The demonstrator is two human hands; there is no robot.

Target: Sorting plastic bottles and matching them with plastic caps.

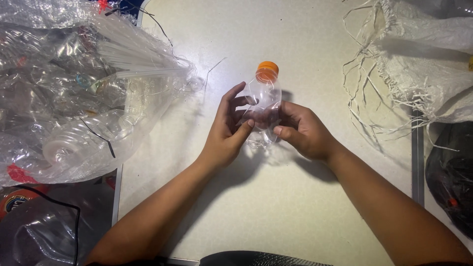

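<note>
Your left hand (224, 133) and right hand (303, 130) pinch the clear plastic bottle (264, 106) at mid-body above the counter (276, 207). It looks empty, light, thin-walled and easily crushed; the stiffest hold is probably below its orange cap (267, 70).

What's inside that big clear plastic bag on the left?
The clear bag holds crushed clear plastic bottles and a bundle of pale straws. What lies deeper is hidden by crumpled plastic and glare.

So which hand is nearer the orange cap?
Left. The left hand reaches higher up the bottle toward the cap; the right hand grips lower.
</note>
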